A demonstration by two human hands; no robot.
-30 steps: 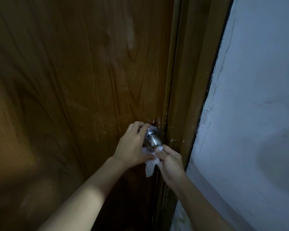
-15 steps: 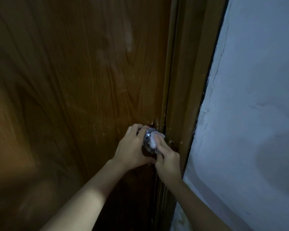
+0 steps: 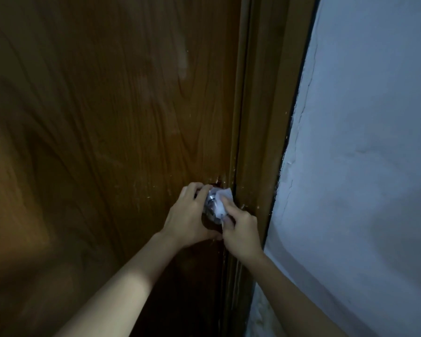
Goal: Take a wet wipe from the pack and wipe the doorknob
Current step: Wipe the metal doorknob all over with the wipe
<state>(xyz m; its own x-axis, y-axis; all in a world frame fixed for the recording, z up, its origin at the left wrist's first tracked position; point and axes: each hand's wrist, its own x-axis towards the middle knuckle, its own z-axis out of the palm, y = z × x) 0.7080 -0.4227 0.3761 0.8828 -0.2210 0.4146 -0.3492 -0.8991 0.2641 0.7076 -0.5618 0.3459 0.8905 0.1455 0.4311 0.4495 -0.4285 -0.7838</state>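
1. Metal, silvery and only partly showing, the doorknob (image 3: 210,203) sticks out of the brown wooden door (image 3: 107,117) close to its latch edge, beside the door frame (image 3: 260,117); its axis runs straight out from the door face toward the person.
2. The left hand (image 3: 187,215) is curled round the knob's left side, fingers over the top, thumb hidden below; it looks like a steadying grip.
3. The right hand (image 3: 241,229) presses the crumpled white wet wipe (image 3: 221,203) against the knob's right and front face, fingertips closed on the wipe's lower part.
4. So the knob lies between both hands, the wipe on the frame side, the bare hand on the door side. The right hand is the one working; the left covers what it cannot reach.
5. Judgement: wiping is under way. The left side and neck of the knob probably remain, which would call for the left hand to let go or shift.
6. The pack is not in view.
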